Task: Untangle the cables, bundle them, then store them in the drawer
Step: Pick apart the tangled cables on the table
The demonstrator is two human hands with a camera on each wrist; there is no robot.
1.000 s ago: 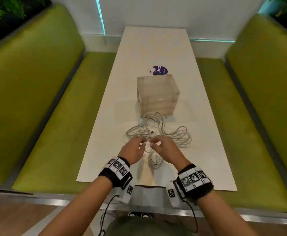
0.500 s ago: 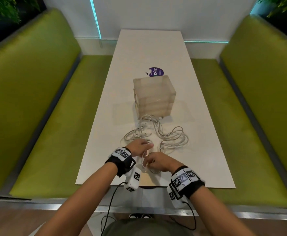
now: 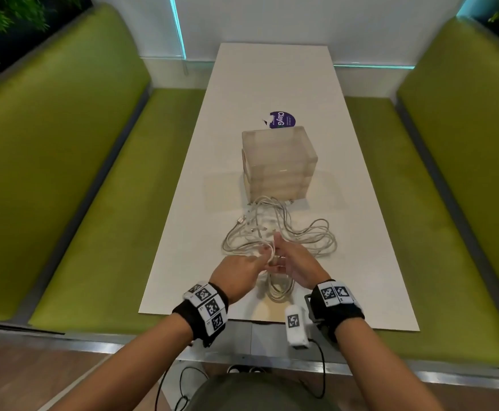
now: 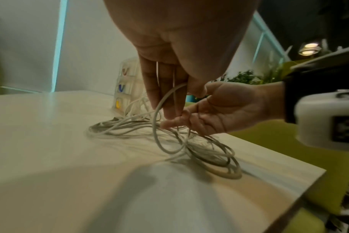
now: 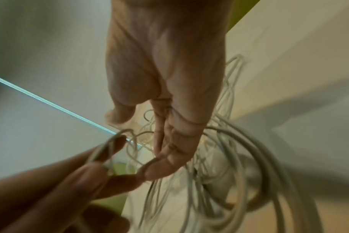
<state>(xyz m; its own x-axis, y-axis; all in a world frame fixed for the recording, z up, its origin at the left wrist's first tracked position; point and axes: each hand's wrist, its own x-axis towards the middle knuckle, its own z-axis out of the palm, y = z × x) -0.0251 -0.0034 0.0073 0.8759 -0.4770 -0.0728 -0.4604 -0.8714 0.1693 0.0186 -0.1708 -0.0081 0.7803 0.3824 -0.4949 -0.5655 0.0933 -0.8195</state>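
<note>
A tangle of white cables point(image 3: 284, 232) lies on the white table point(image 3: 183, 247) in front of a translucent drawer unit point(image 3: 278, 164). My left hand point(image 3: 257, 261) hovers over the near part of the tangle and pinches a cable loop point(image 4: 156, 126) between thumb and fingers point(image 5: 102, 167). Right beside it, my right hand point(image 3: 284, 256) is turned palm-left with its fingers point(image 5: 169, 149) stretched out. Cable strands run across them, and the thumb point(image 5: 119, 113) stands apart. More loops point(image 3: 278, 289) hang below both hands towards the table's front edge.
A purple round sticker point(image 3: 282, 119) lies behind the drawer unit. Green benches point(image 3: 73, 188) point(image 3: 438, 203) flank the table on both sides. The drawer fronts carry red, blue and yellow marks point(image 4: 121, 89). A white wall closes the far end.
Both hands drew back towards the front edge, pulling cable loops with them. The right hand has since stretched its fingers out, while the left keeps its pinch on a strand.
</note>
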